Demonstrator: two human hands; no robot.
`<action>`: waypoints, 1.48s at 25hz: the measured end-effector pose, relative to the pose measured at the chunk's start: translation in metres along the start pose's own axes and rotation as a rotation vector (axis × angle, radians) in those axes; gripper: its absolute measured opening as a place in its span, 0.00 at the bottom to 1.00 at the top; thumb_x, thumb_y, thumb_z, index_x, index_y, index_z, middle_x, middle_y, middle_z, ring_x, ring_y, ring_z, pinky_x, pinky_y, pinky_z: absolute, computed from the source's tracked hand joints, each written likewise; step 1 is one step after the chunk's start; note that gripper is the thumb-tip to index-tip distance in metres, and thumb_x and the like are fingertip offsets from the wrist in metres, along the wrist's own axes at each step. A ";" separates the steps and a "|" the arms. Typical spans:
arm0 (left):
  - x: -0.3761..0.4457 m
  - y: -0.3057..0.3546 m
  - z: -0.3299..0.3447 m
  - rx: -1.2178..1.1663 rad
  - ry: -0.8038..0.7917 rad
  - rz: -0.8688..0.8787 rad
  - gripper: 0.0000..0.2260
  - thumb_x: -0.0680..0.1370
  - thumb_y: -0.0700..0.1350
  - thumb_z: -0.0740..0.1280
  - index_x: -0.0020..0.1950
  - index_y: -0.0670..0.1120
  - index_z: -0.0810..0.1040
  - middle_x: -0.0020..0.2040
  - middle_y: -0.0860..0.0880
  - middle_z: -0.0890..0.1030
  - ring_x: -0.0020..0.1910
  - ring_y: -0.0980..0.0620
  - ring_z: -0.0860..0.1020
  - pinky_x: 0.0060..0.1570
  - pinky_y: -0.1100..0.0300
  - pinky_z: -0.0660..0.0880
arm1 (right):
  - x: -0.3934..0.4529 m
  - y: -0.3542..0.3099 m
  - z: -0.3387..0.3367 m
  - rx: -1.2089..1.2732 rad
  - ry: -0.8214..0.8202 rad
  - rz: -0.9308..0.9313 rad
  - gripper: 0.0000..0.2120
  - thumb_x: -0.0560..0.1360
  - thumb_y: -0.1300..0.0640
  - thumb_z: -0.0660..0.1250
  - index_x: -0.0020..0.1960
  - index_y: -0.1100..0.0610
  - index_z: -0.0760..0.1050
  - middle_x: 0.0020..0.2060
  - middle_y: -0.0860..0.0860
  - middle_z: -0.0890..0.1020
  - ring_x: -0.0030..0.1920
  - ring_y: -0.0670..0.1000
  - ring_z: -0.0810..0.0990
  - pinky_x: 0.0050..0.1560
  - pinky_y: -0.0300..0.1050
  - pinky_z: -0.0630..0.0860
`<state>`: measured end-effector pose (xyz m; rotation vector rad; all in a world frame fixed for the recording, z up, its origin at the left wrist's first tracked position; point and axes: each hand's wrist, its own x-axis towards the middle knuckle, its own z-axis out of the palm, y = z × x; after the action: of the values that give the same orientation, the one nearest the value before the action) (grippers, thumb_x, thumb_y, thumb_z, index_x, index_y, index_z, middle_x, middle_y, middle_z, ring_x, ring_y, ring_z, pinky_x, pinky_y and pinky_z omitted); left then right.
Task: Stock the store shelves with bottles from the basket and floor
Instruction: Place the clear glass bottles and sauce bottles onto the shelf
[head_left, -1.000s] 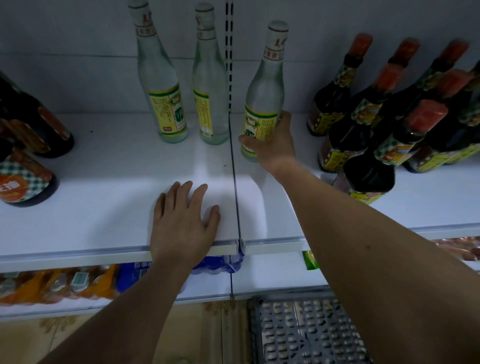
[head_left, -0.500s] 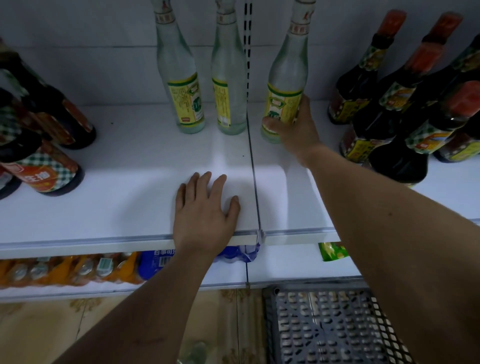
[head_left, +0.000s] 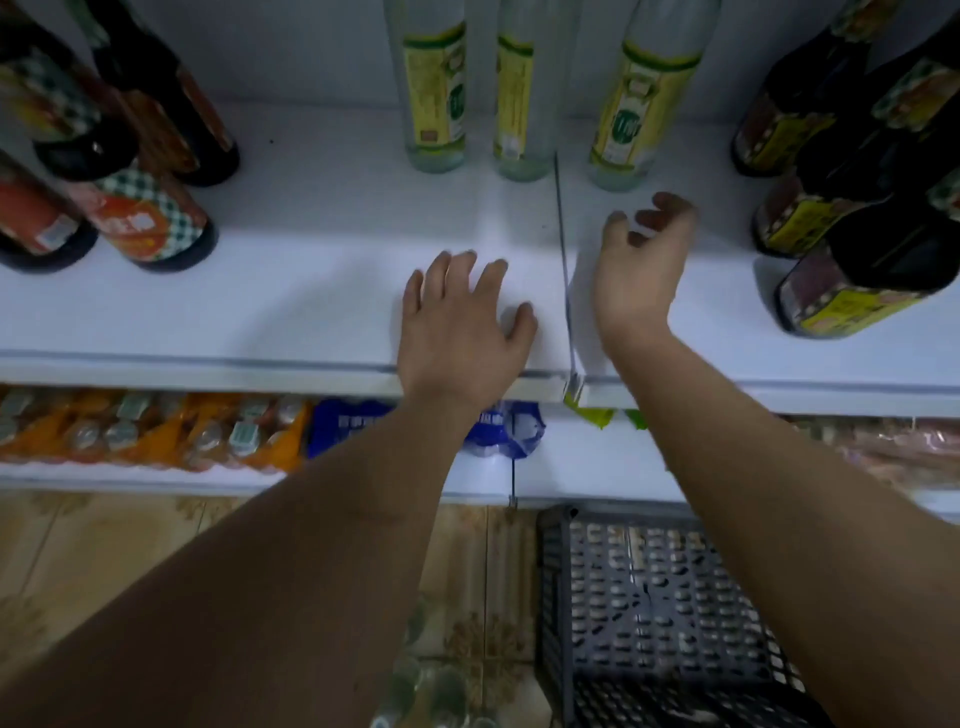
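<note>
While bottles line white shelf (head_left: 291, 291), left hand (head_left: 460, 332) flat, tiled floor (head_left: 104, 561) below

Left hand (head_left: 460, 332) flat, fingers spread; right hand (head_left: 636, 275) raised, loosely curled, empty.

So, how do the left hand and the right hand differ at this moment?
The left hand lies flat, palm down, on the white shelf, its fingers spread; the right hand is raised, its fingers loosely curled. The left hand is left of the shelf seam, and the right hand is right of it, just before a clear bottle without touching it. Both hold nothing.
</note>
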<state>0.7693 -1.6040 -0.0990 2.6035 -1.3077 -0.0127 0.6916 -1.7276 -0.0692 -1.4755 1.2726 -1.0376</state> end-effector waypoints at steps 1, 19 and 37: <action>0.001 0.000 -0.001 -0.001 0.001 0.006 0.26 0.78 0.60 0.51 0.74 0.52 0.65 0.75 0.47 0.65 0.76 0.46 0.59 0.75 0.46 0.55 | -0.030 0.000 -0.004 0.033 0.011 -0.062 0.15 0.79 0.60 0.61 0.65 0.59 0.68 0.56 0.53 0.76 0.46 0.44 0.77 0.46 0.31 0.73; -0.257 -0.124 0.059 -0.480 -0.296 -0.273 0.07 0.78 0.40 0.62 0.51 0.48 0.78 0.47 0.49 0.81 0.42 0.52 0.76 0.43 0.57 0.74 | -0.263 0.110 -0.024 -0.359 -0.840 -0.196 0.06 0.82 0.56 0.58 0.55 0.57 0.72 0.42 0.50 0.78 0.39 0.51 0.77 0.38 0.54 0.77; -0.387 -0.140 0.206 -0.101 -1.024 -0.436 0.24 0.78 0.49 0.66 0.74 0.52 0.65 0.61 0.42 0.77 0.59 0.41 0.77 0.53 0.51 0.75 | -0.380 0.306 -0.057 -1.208 -1.587 0.156 0.24 0.80 0.47 0.64 0.74 0.42 0.65 0.71 0.49 0.72 0.70 0.54 0.71 0.67 0.49 0.68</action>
<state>0.6245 -1.2568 -0.3646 2.7709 -0.8250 -1.5873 0.5194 -1.3767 -0.3660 -2.1058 0.6070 1.2220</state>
